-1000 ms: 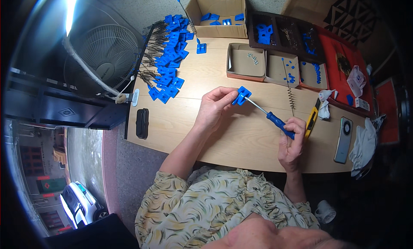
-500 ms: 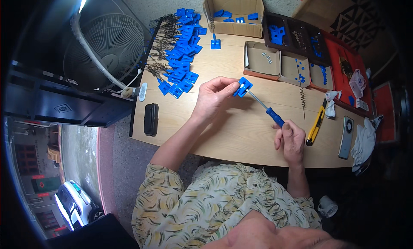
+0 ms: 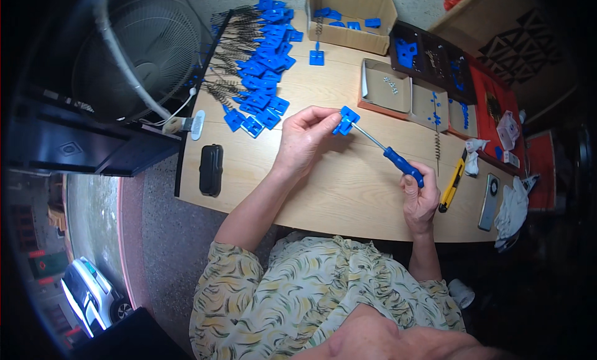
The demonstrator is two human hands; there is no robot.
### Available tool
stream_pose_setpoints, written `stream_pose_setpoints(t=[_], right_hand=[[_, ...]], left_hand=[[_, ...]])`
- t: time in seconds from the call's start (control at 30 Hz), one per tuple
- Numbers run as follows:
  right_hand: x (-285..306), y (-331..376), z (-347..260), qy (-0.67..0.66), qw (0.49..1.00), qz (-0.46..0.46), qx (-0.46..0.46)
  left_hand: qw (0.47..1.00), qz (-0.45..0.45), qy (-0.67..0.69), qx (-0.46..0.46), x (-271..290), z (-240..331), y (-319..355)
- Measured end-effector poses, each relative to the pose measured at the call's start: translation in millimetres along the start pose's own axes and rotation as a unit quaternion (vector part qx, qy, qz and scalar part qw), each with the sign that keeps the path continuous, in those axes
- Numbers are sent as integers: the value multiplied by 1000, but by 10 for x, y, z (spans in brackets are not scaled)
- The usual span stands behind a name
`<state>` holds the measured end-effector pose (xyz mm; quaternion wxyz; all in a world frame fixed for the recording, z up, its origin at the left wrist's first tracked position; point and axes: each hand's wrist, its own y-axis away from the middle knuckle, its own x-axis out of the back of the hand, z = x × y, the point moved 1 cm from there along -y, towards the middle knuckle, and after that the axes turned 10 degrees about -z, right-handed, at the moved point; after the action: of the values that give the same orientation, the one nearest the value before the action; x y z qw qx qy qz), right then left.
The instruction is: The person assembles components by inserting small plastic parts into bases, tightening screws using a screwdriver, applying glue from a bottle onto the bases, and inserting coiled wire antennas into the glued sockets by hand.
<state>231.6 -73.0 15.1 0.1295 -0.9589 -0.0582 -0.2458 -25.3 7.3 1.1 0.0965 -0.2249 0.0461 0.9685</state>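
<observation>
Blue plastic bracket (image 3: 345, 120) is pinched steady in your left hand (image 3: 305, 141) above the surface (image 3: 348, 186), so your right hand (image 3: 418, 195), gripping the screwdriver (image 3: 398, 162), meets its screw squarely.

A small assembly workshop: bench (image 3: 348, 192), parts trays (image 3: 429, 55), piled blue parts (image 3: 264, 68).

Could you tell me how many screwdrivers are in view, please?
1: the blue-handled screwdriver is in the right hand, its tip at the blue part held by the left hand.
</observation>
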Motion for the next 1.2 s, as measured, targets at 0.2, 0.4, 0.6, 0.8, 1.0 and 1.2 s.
stream_pose_setpoints(t=[0.2, 0.4, 0.6, 0.8, 1.0, 1.2], right_hand=[[33, -102, -67, -146, 968, -76, -187], [-48, -83, 126, 12, 998, -9, 65], [-7, -37, 61, -124, 986, -74, -80], [78, -183, 50, -399, 887, -109, -206], [26, -147, 178, -179, 980, -47, -67], [108, -113, 152, -254, 947, -113, -159]], left_hand=[[999, 11, -20, -28, -10, -37, 30], [1000, 18, -20, -6, 9, -40, -7], [1000, 6, -20, -21, -12, -96, -18], [999, -1, -33, -19, -7, -138, -20], [999, 3, -30, -11, -15, -139, -33], [998, -23, -36, -44, -9, -113, -13]])
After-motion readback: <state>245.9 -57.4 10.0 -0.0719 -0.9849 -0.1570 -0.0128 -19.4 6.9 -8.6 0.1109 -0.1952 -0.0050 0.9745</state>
